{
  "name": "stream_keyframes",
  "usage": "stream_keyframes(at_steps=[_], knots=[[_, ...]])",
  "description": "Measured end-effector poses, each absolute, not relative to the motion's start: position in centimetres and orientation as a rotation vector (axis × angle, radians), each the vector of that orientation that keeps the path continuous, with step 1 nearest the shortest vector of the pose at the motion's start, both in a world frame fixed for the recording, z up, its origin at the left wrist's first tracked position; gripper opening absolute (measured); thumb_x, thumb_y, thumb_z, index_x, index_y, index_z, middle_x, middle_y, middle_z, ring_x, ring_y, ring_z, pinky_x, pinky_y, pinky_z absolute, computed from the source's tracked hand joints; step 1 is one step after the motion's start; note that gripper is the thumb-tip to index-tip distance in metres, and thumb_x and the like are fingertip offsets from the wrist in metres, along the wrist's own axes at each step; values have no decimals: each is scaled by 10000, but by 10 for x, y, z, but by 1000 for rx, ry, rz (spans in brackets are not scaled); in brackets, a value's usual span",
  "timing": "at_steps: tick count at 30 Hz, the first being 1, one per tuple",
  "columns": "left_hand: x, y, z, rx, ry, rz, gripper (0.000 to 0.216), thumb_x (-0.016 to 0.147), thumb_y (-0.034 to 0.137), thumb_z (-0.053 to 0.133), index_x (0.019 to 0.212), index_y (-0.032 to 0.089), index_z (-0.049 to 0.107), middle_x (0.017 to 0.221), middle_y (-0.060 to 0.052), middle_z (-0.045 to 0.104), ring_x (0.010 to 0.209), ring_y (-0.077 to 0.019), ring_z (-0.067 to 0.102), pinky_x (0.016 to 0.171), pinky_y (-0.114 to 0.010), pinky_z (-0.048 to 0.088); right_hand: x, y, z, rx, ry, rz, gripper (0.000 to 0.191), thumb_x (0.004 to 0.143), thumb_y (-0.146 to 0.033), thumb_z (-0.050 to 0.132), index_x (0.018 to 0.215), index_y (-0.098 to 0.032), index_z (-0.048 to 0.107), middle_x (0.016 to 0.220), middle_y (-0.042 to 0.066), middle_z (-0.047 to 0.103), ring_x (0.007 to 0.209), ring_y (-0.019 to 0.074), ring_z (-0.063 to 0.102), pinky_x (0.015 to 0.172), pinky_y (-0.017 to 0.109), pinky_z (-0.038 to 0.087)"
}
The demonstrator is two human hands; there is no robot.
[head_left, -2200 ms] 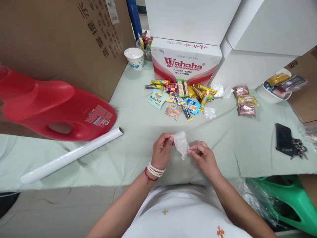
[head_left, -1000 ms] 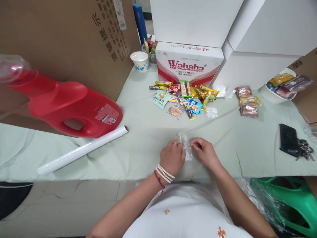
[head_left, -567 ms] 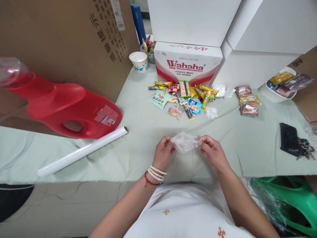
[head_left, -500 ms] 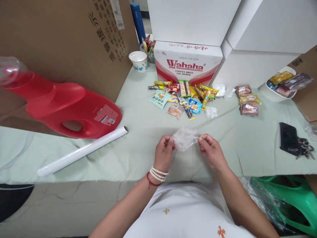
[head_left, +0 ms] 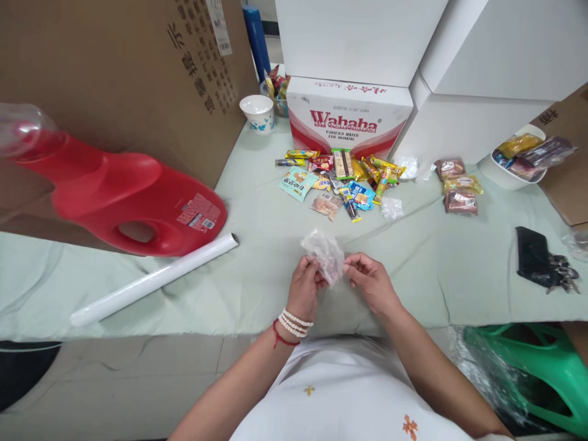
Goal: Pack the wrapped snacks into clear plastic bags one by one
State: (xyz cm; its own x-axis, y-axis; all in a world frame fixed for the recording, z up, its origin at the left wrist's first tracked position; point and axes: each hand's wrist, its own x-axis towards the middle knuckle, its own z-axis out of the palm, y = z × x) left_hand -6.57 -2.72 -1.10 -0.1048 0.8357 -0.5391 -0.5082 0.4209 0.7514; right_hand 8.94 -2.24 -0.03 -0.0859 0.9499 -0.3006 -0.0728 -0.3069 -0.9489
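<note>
A crumpled clear plastic bag [head_left: 325, 252] is held above the near part of the table. My left hand [head_left: 304, 285] pinches its lower left side, with some fingers hidden behind the film. At the bag's right edge, my right hand [head_left: 371, 282] has thumb and forefinger pressed together on the plastic. Beyond the hands lies a loose pile of small wrapped snacks [head_left: 342, 165], among them a light-blue packet [head_left: 297, 182] and a pinkish packet [head_left: 326, 205]. Another crumpled clear wrapper [head_left: 392, 208] rests beside the pile.
A red jug [head_left: 138, 202] and a white tube [head_left: 156, 280] lie at left. Behind the snacks stands a Wahaba-style carton marked Wahaha [head_left: 349, 116], near a paper cup [head_left: 257, 114]. To the right are stacked packets [head_left: 460, 201], a white tub [head_left: 512, 174] and a black pouch with keys [head_left: 533, 257].
The plastic bag has shifted left and turned more upright in my left hand. My right hand has moved left with it, closer to my left hand.
</note>
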Motion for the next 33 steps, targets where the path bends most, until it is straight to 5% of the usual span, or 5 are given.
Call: stream_keyframes(at_steps=[11,16,22,27,33], knots=[[-84,-22,-21,333,1094,1274,253,682,328,756,823,201,589,744,45,600,679,-109,580,647,-237,487,87,-24,3,-1367,-1047,1542,412,813,-579,727,1034,-233,684,902,23,653,650,133,496,497,237,400],[-80,-21,-25,361,1132,1264,212,745,331,711,796,225,534,741,44,560,662,-111,542,609,-237,456,82,-26,6,-1407,-1316,1331,284,868,-479,705,790,-209,667,761,7,603,671,139,506,614,263,427],[-78,-18,-22,316,1131,1249,314,697,358,766,791,217,502,730,48,555,647,-110,550,621,-248,461,86,-40,0,-1198,-1347,1283,307,911,-521,666,827,-228,630,1100,84,662,853,183,591,659,279,466],[-81,-19,-17,394,1152,1283,334,727,400,773,792,220,498,690,59,548,611,-101,518,606,-239,426,99,-45,0,-1061,-1150,1597,582,855,-784,551,1129,-274,615,1034,64,694,523,107,354,421,236,263],[-96,-10,-17,549,1271,1403,332,726,415,795,732,202,541,635,70,511,571,-81,443,577,-223,369,163,-30,32,-734,-2098,2109,457,868,-642,673,1021,-223,776,849,37,738,607,134,530,590,260,430]])
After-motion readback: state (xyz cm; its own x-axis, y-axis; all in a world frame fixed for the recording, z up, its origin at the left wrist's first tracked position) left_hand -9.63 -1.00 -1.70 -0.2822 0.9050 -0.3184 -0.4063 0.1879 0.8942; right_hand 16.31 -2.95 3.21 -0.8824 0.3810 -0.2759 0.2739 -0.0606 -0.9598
